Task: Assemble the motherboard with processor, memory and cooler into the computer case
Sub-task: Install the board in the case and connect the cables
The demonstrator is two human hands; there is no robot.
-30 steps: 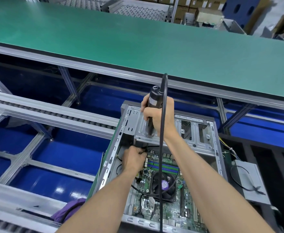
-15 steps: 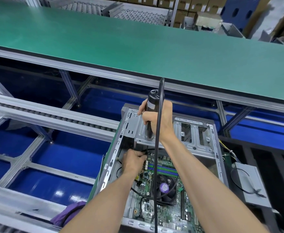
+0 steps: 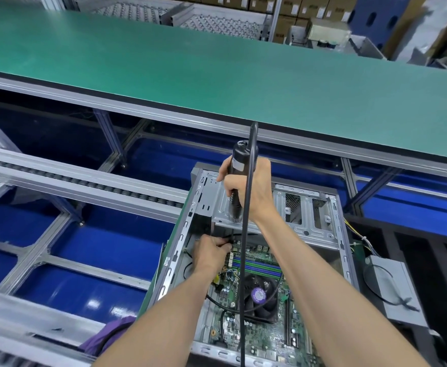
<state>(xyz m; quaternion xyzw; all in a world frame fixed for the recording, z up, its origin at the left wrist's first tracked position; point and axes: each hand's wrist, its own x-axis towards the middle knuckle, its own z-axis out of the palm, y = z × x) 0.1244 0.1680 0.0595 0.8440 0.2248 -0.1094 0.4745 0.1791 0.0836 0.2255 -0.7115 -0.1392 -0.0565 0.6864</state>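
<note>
I'm seeing the computer case (image 3: 320,207) lying open on the blue-floored roller line frame (image 3: 84,181) | green-topped bench (image 3: 217,75) running behind | purple cloth (image 3: 106,337) lying beside case

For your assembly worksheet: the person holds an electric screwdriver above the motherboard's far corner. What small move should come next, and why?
Probably press the electric screwdriver straight down to drive a screw: the right hand grips it upright, its bit at the motherboard corner, where the left hand steadies it.

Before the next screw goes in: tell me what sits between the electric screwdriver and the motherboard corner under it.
The left hand is in that gap, fingers curled at the bit and black cables where the screwdriver, gripped by the right hand, points down to the motherboard beside the drive cage. Whether a screw is there is hidden.
</note>
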